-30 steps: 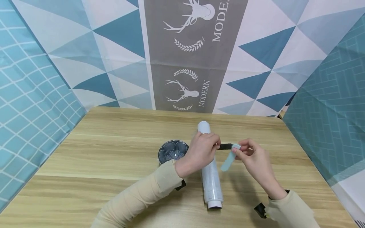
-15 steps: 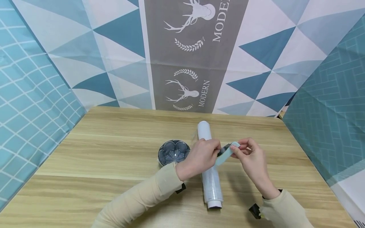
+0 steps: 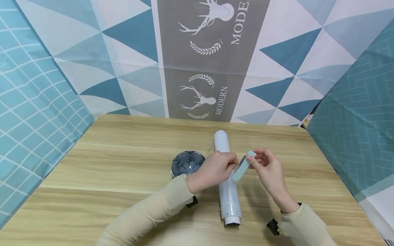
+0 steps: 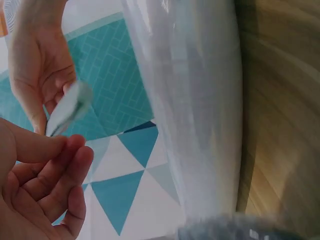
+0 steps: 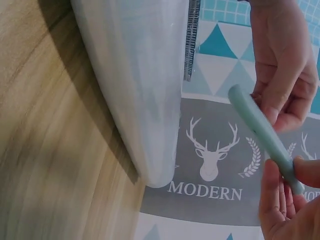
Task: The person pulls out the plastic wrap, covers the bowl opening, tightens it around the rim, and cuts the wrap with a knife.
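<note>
A folding knife with a pale green handle (image 3: pixel 241 172) and a dark blade is held above the table, right of centre in the head view. My right hand (image 3: pixel 271 173) pinches the pivot end of its handle between thumb and fingers. With curled fingers, my left hand (image 3: pixel 213 167) pinches at the blade side; its fingertips partly hide the blade. The blade lies at a narrow angle to the handle. In the right wrist view the green handle (image 5: pixel 262 131) slants between both hands. Directly beneath is a roll of cling film (image 3: pixel 230 203), partly covered by my left hand.
A dark blue petal-patterned bowl (image 3: pixel 184 163), seemingly under clear film, stands left of the roll, partly behind my left hand. The wooden table (image 3: pixel 107 164) ends at a patterned cloth backdrop (image 3: pixel 271 58), with blue cloth on both sides.
The blade has swung from nearly straight out toward my left hand to folded close along the handle. My right hand has moved slightly left, and the handle's free end has come nearer the left hand.
</note>
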The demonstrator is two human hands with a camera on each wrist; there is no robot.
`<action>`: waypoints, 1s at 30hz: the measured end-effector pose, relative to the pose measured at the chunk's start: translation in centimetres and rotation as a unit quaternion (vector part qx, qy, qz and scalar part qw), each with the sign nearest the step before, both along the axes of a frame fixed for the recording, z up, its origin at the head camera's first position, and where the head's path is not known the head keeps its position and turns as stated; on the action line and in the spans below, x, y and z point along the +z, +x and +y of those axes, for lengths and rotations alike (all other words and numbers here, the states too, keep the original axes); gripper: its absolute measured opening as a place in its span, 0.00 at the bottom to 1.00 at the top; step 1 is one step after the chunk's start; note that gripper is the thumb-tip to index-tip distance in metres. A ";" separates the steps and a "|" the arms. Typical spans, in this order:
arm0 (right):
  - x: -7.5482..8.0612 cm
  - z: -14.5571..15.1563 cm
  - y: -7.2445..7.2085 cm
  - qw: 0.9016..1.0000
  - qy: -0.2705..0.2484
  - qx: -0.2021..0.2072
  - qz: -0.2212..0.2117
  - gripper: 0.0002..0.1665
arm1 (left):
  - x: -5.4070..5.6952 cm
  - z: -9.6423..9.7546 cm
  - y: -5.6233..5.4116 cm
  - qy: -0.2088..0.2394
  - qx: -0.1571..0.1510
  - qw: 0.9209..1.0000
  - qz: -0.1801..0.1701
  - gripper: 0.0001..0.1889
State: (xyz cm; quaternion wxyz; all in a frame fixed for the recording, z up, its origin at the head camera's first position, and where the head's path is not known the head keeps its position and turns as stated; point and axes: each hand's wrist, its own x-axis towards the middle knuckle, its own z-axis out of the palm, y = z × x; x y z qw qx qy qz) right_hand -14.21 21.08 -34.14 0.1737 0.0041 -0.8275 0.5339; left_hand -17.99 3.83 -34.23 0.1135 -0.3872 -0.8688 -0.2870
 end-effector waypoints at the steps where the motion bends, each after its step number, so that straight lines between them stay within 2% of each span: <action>1: 0.1 0.0 -0.1 1.000 0.015 -0.006 -0.002 0.14 | 0.1 -0.2 -0.1 -0.005 0.002 1.000 -0.009 0.04; 6: -0.2 0.5 -0.7 0.995 0.093 -0.020 -0.014 0.14 | 0.3 -1.7 -0.6 -0.020 0.028 0.999 -0.030 0.06; 11: -2.0 1.6 -1.3 0.987 0.153 0.003 -0.038 0.15 | 0.1 -3.5 -0.7 -0.015 0.017 0.999 -0.039 0.09; 15: -3.6 2.5 -1.9 0.979 0.180 0.029 -0.089 0.16 | 0.0 -4.9 -0.8 0.000 0.030 0.998 -0.052 0.09; 21: -4.9 3.5 -2.4 0.960 0.218 0.041 -0.168 0.17 | -0.1 -6.5 -1.4 0.017 0.064 0.998 -0.024 0.08; 26: -6.0 3.9 -2.8 0.948 0.251 0.040 -0.191 0.14 | -0.3 -7.8 -1.6 0.029 0.079 0.996 -0.011 0.07; 30: -6.6 3.9 -2.9 0.945 0.259 0.032 -0.197 0.12 | -0.6 -8.5 -1.8 0.026 0.090 0.995 -0.023 0.07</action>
